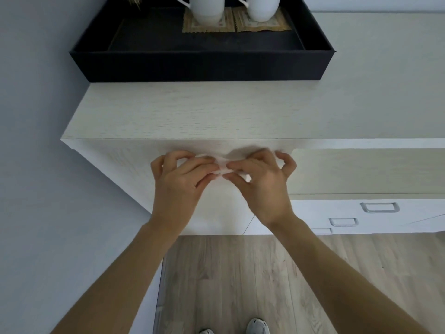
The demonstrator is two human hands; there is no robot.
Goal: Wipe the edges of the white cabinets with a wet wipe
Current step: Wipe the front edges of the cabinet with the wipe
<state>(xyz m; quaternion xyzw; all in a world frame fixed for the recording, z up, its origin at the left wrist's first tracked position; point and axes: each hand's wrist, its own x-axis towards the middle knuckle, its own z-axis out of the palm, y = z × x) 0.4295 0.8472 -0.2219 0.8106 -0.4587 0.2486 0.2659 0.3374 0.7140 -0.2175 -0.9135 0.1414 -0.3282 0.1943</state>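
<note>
Wipe (pixel 222 165) pinched btwn left hand (pixel 179 182) & right hand (pixel 261 186), fingers curled, white cabinet (pixel 192 112) edge just beyond fingertips.

Open strip of cabinet top (pixel 192 112) between the front edge and the black tray (pixel 202 66), bare from side to side. Rear of the top blocked by that tray, with two white mugs (pixel 207 8) upright at its far end. Grey wall (pixel 36 116) close on the left, hemming in that corner. Middle of the front edge taken up by the left hand (pixel 178 186) and right hand (pixel 265 189), both pinching a wet wipe (pixel 222 166). Free to the right over the lower counter (pixel 361 169); protruding drawer handles (pixel 380 207) beneath. Open floor (pixel 240 273) in front.
</note>
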